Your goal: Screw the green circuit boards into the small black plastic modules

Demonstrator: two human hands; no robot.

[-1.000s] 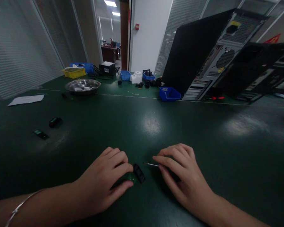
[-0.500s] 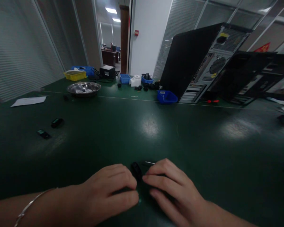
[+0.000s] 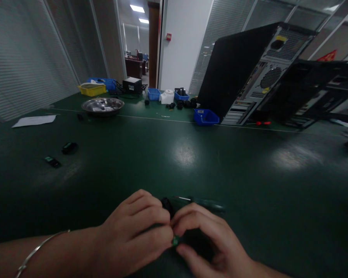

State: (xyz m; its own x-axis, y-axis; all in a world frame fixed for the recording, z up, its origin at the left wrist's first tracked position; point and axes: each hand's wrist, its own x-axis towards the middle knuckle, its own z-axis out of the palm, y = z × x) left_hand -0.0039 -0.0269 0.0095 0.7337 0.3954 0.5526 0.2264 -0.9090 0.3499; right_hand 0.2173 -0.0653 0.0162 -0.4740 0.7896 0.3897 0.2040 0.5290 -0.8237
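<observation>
Small green circuit board (image 3: 175, 241) sits pinched between the fingertips of both hands, low at the near edge of the green table (image 3: 191, 162). Left hand (image 3: 136, 235) curls over it, thumb and forefinger gripping; right hand (image 3: 204, 241) meets it from the other side, fingers closed on the same piece. A black plastic casing piece (image 3: 167, 204) pokes up just behind the left knuckles, touching them.

Screwdriver (image 3: 201, 202) lies loose on the table just beyond the right hand.

Risks, as I judge them: the board is tiny and mostly hidden, so a slip could drop it onto the dark surface, where it would be hard to spot. Squeezing unevenly might bend or crack it. A knuckle could nudge the screwdriver and roll it away.

Well apart, left: two small black parts (image 3: 60, 153).
</observation>
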